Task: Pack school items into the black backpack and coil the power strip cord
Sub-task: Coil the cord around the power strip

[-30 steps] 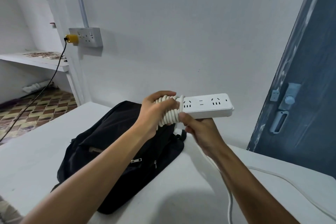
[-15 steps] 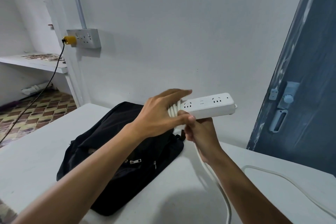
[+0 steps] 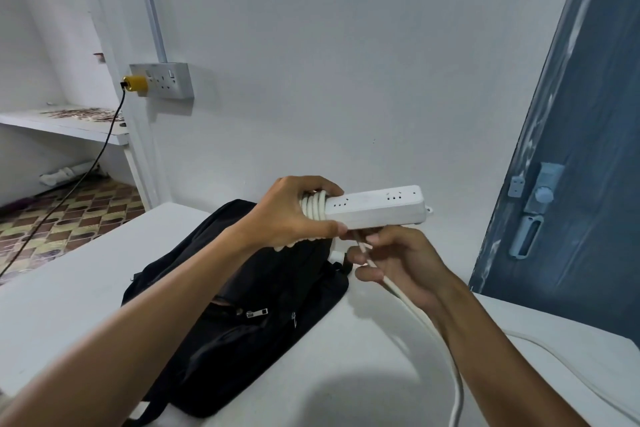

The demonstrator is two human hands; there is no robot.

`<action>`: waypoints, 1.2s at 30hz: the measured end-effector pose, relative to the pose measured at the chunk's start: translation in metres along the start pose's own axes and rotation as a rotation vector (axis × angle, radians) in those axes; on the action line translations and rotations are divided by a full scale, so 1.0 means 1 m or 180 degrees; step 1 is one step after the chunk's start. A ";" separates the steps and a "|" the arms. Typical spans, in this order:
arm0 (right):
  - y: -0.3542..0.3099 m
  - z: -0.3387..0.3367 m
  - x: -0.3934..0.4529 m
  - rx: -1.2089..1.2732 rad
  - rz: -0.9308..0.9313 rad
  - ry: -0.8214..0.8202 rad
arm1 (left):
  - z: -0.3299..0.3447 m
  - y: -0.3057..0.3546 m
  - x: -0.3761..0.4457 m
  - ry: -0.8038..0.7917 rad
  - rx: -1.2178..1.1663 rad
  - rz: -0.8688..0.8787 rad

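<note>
Nearest, at about six o'clock in the view, two bare forearms reach up from the bottom edge over a white table (image 3: 346, 374). Loose white cord (image 3: 424, 322) climbs from the bottom edge near five o'clock toward the right hand (image 3: 398, 262), while another stretch of it trails across the table toward four o'clock and off the right edge. That right hand sits just right of centre, its fingers curled round the cord and pinching it just below the strip. Left of it, at around seven to eight o'clock, the black backpack (image 3: 242, 322) lies flat on the table, a zipper pull showing on its front; whether it holds anything cannot be told. Just above centre, the left hand (image 3: 289, 215) grips the near end of the white power strip (image 3: 377, 206), fingers and thumb wrapped over several turns of cord wound round that end. The strip is held in the air above the backpack's far end, roughly level, its free end pointing toward three o'clock. Farther off, at ten o'clock, a wall socket (image 3: 166, 80) carries a yellow plug (image 3: 136, 85) with a black cable (image 3: 86, 170) hanging down past a shelf (image 3: 69, 125) toward a patterned tile floor (image 3: 69, 211). At three o'clock stands a blue door (image 3: 588, 149) with a pale latch (image 3: 533, 204).
</note>
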State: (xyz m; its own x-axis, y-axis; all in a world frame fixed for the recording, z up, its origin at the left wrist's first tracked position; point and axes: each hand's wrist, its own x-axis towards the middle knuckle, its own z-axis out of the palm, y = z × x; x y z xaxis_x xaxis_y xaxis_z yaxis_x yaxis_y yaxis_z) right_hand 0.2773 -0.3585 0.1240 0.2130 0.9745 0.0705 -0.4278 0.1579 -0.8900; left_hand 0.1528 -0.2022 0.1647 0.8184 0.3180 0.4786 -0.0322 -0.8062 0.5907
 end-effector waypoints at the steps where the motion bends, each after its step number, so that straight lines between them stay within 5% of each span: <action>1: -0.003 0.001 -0.001 -0.0140 0.0058 0.0134 | -0.001 0.000 0.002 0.0118 0.0099 -0.0012; 6: 0.000 0.023 -0.016 -0.3811 0.0051 0.0861 | -0.011 -0.009 0.021 0.0989 0.1099 -0.0279; 8: 0.000 0.033 -0.023 -0.4561 -0.0127 0.0755 | -0.016 -0.010 0.026 0.1129 0.1189 -0.0353; 14: -0.016 0.046 -0.040 -0.3096 0.0455 -0.0123 | -0.024 -0.004 0.026 0.1273 0.1786 -0.0159; 21: -0.049 0.059 -0.040 -0.3761 -0.1456 0.0938 | -0.028 -0.016 0.017 0.0827 0.1778 0.0382; 27: -0.104 0.054 -0.025 -0.3804 -0.2325 0.1350 | -0.038 0.006 0.010 0.0077 0.0922 0.0517; 30: -0.127 0.043 -0.014 -0.3439 -0.2227 0.1290 | -0.033 0.022 0.001 -0.0018 -0.0113 0.0497; 36: -0.099 0.029 0.026 -0.2521 -0.0796 0.0994 | -0.006 0.031 0.003 0.0139 -0.2032 0.0257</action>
State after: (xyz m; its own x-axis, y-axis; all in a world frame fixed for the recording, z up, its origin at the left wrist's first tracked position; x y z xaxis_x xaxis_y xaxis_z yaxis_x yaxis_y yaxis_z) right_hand 0.3000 -0.3442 0.2270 0.4985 0.8199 0.2816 0.3723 0.0909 -0.9237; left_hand 0.1510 -0.2233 0.1888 0.7754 0.2996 0.5559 -0.4389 -0.3773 0.8155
